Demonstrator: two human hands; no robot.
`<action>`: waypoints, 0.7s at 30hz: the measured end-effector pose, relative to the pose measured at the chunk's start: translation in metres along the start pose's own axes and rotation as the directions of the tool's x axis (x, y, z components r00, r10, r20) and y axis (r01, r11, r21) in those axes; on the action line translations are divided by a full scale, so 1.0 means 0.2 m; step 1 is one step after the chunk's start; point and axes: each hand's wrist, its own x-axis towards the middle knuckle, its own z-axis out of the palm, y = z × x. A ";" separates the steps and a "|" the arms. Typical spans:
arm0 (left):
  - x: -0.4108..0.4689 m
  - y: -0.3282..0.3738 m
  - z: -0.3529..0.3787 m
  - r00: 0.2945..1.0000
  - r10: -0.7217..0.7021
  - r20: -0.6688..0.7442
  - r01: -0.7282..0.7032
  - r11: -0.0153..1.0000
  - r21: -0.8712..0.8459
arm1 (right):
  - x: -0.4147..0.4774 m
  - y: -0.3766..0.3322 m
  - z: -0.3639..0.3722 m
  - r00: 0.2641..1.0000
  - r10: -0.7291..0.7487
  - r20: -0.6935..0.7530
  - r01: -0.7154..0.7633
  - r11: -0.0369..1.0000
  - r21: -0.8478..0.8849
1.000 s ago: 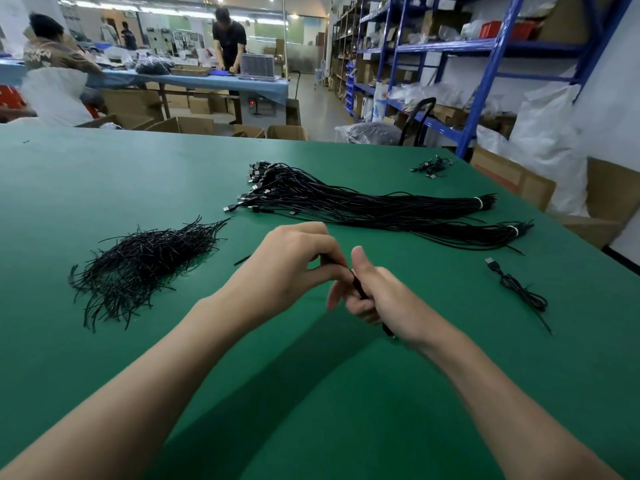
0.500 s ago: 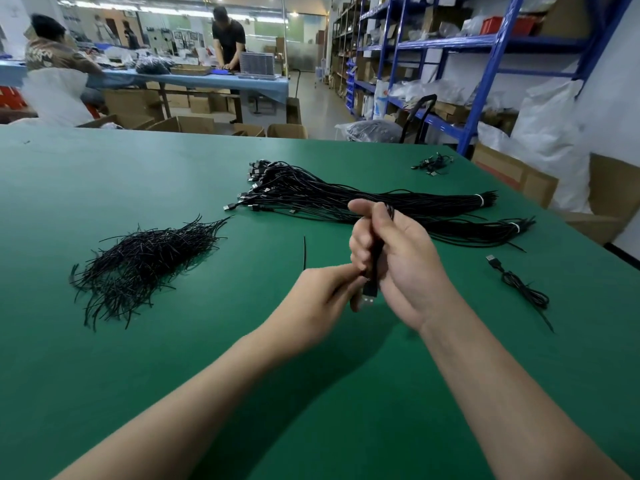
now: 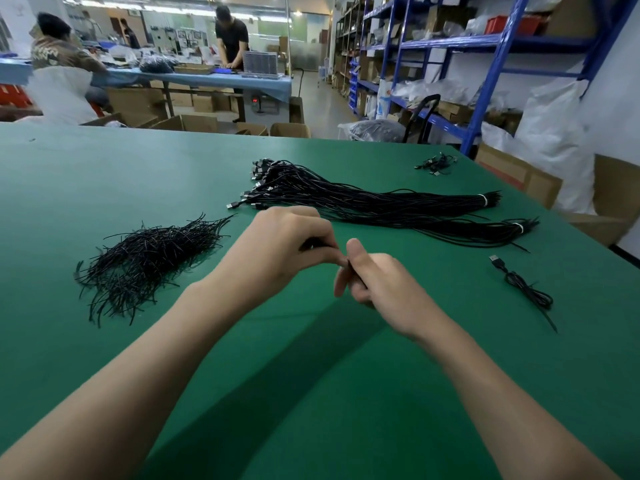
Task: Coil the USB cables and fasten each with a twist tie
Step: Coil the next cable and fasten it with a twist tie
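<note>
Cable in hand: black, mostly hidden, showing only as a dark sliver between thumb and fingers; held low over the green table, in front of the body.
Right hand: curled round that cable, thumb up and pressed along it, index finger loose beneath. Lowered and tipped forward from the raised, upright pose of half a second ago.
Left hand: fingers bent, tips pinched tight against the right thumb. Probably on a twist tie, though too small to confirm. Back on top, having been below at the plug end half a second ago; much the same as a second ago.
Wrists: turning back and forth, by the look of it one stroke of a twisting cycle. Probably winds the tie tight round the coil, so nearly fastened but not yet set down.
Twist ties: loose black pile to the left, unmoved.
Cable bundles: two banded sheaves beyond the hands, unmoved, with plenty left to coil.
Coiled cable: on the table to the right, well apart from the hands, apparently finished.
</note>
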 end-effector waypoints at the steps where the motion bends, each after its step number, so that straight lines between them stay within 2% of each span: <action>1: 0.01 -0.02 -0.01 1.000 -0.003 -0.003 0.003 0.999 -0.040 | -0.01 -0.01 0.00 0.994 0.038 0.105 -0.050 0.992 0.115; 4: 0.00 -0.08 0.03 0.999 -0.051 0.005 0.050 0.964 -0.263 | -0.06 -0.02 0.00 0.930 0.008 0.367 -0.174 0.890 0.422; 6: -0.02 -0.09 0.12 0.983 -0.182 0.024 0.170 0.855 -0.490 | -0.07 -0.03 0.00 0.910 -0.085 0.406 -0.204 0.759 0.618; 9: -0.08 -0.04 0.29 0.944 -0.326 0.052 0.280 0.709 -0.647 | -0.07 -0.07 0.00 0.942 -0.158 0.297 -0.157 0.575 0.803; 10: -0.10 -0.02 0.34 0.938 -0.341 0.069 0.304 0.707 -0.638 | -0.06 -0.08 -0.01 0.961 -0.154 0.231 -0.116 0.533 0.838; 13: -0.15 0.05 0.41 0.951 -0.283 0.124 0.308 0.831 -0.462 | -0.02 -0.11 -0.03 0.997 -0.082 0.011 0.030 0.483 0.875; 15: -0.15 0.10 0.41 0.960 -0.236 0.152 0.277 0.883 -0.378 | 0.02 -0.11 -0.05 0.993 -0.022 -0.113 0.107 0.538 0.836; 17: -0.13 0.14 0.38 0.960 -0.213 0.184 0.259 0.924 -0.280 | 0.04 -0.09 -0.06 0.975 0.010 -0.221 0.153 0.692 0.706; 19: -0.11 0.17 0.33 0.951 -0.205 0.229 0.233 0.968 -0.099 | 0.05 -0.06 -0.06 0.948 -0.033 -0.318 0.174 0.887 0.427; 21: -0.09 0.17 0.27 0.948 -0.202 0.246 0.170 0.975 0.145 | 0.04 -0.03 -0.05 0.932 -0.116 -0.344 0.167 0.978 0.124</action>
